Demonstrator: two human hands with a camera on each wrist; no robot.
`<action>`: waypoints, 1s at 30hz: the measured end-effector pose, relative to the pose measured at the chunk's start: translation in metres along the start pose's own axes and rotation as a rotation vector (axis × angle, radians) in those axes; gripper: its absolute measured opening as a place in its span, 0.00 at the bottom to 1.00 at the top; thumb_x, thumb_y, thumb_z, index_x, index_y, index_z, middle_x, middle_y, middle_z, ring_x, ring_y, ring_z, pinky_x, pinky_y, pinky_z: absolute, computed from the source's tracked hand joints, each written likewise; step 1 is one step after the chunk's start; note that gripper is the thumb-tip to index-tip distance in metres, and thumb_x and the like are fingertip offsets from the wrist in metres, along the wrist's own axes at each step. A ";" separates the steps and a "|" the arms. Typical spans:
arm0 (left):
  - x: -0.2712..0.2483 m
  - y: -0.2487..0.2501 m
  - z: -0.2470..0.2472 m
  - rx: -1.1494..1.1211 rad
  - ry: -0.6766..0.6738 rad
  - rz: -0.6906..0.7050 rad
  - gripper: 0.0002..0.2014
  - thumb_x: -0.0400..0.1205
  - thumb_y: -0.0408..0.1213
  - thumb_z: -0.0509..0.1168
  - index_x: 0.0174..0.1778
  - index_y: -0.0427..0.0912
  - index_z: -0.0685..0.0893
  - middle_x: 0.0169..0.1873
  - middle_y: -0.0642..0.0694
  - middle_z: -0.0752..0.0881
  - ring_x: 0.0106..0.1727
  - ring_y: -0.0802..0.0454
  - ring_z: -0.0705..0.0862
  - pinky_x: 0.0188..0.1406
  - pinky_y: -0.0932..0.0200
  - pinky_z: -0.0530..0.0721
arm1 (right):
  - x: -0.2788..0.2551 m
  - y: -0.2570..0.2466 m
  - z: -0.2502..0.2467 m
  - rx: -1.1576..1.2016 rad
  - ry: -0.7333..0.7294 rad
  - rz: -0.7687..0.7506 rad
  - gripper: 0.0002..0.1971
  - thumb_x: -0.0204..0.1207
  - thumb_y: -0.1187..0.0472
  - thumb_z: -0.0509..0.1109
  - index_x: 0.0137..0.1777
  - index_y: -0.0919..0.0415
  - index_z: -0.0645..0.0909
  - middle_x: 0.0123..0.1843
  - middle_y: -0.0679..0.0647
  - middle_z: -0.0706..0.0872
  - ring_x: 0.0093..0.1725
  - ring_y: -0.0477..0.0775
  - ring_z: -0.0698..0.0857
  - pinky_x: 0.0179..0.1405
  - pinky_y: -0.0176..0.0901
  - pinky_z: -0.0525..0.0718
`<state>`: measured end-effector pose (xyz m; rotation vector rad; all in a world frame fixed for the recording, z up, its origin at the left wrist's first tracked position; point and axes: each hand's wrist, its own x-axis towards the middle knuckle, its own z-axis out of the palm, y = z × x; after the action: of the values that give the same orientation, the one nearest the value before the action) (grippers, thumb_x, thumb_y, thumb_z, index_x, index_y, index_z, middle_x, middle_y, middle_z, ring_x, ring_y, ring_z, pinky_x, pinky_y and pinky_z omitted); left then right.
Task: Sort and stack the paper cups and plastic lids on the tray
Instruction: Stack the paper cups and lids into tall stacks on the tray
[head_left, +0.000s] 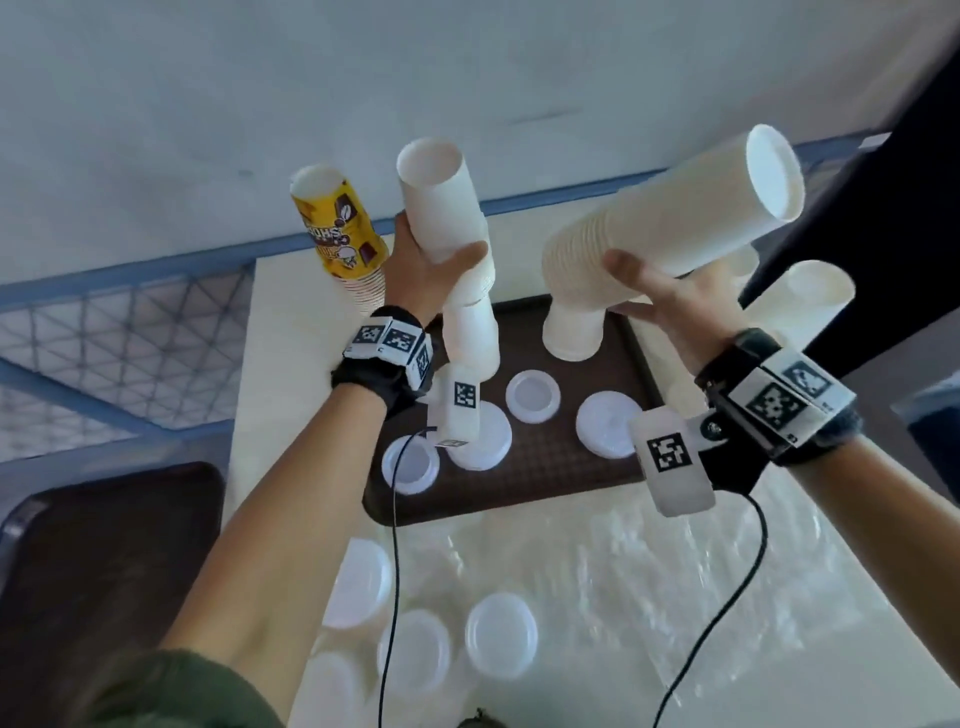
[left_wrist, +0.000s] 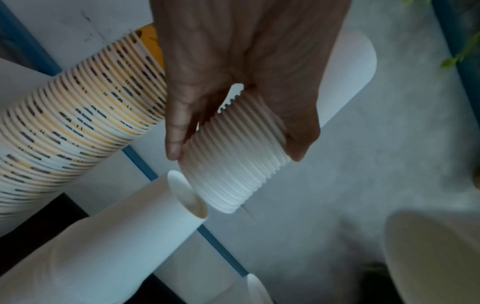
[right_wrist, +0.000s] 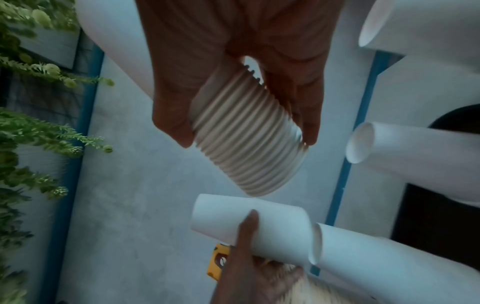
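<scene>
- The left hand (head_left: 423, 270) is wrapped around a stack of white cups (head_left: 441, 208); the thumb is on one side and the fingers (left_wrist: 176, 127) on the other; the stack is lifted up and leans a bit.
- Just under it stands another white cup tower (head_left: 472, 332) on the brown tray (head_left: 545, 483); I cannot tell if the two stacks touch.
- The right hand (head_left: 670, 306) is curled around a second stack of white cups (head_left: 675, 218); this stack is held almost on its side, with the cup bottoms pointing up and to the right.
- A short white cup pile (head_left: 574, 327) stands upside down on the tray, just under the right hand's stack.
- A stack of yellow cups (head_left: 340, 228) with pictures on them stands on the desk (head_left: 291, 343), left of the left hand.
- One more white cup stack (head_left: 815, 296) is at the right, behind the right hand.
- Four plastic lids lie flat on the tray; one lid (head_left: 533, 397) is in the middle.
- More clear lids (head_left: 501, 636) lie on the desk, close to the person.
</scene>
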<state>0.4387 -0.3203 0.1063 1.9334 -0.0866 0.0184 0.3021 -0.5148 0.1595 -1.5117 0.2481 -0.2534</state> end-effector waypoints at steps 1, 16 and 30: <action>0.003 -0.005 0.002 0.043 -0.025 -0.018 0.40 0.68 0.45 0.77 0.71 0.39 0.65 0.66 0.43 0.79 0.63 0.46 0.79 0.60 0.56 0.79 | 0.009 -0.005 0.004 -0.012 -0.017 0.002 0.20 0.62 0.58 0.78 0.52 0.46 0.77 0.52 0.45 0.86 0.54 0.45 0.86 0.48 0.50 0.88; -0.016 -0.075 0.036 0.001 0.014 -0.050 0.41 0.66 0.44 0.78 0.72 0.38 0.66 0.65 0.42 0.80 0.63 0.45 0.80 0.61 0.54 0.80 | 0.092 -0.019 0.089 -0.338 -0.159 0.019 0.37 0.60 0.50 0.81 0.69 0.55 0.72 0.61 0.47 0.84 0.59 0.48 0.84 0.42 0.46 0.90; -0.031 -0.092 0.045 -0.025 0.069 -0.153 0.44 0.68 0.46 0.77 0.75 0.38 0.63 0.69 0.44 0.76 0.69 0.49 0.76 0.61 0.70 0.71 | 0.094 0.043 0.125 -0.670 -0.203 0.141 0.44 0.62 0.49 0.81 0.74 0.56 0.62 0.68 0.53 0.78 0.67 0.55 0.78 0.52 0.40 0.74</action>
<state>0.4132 -0.3281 0.0027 1.9077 0.1070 -0.0177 0.4312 -0.4239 0.1220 -2.1550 0.2917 0.1140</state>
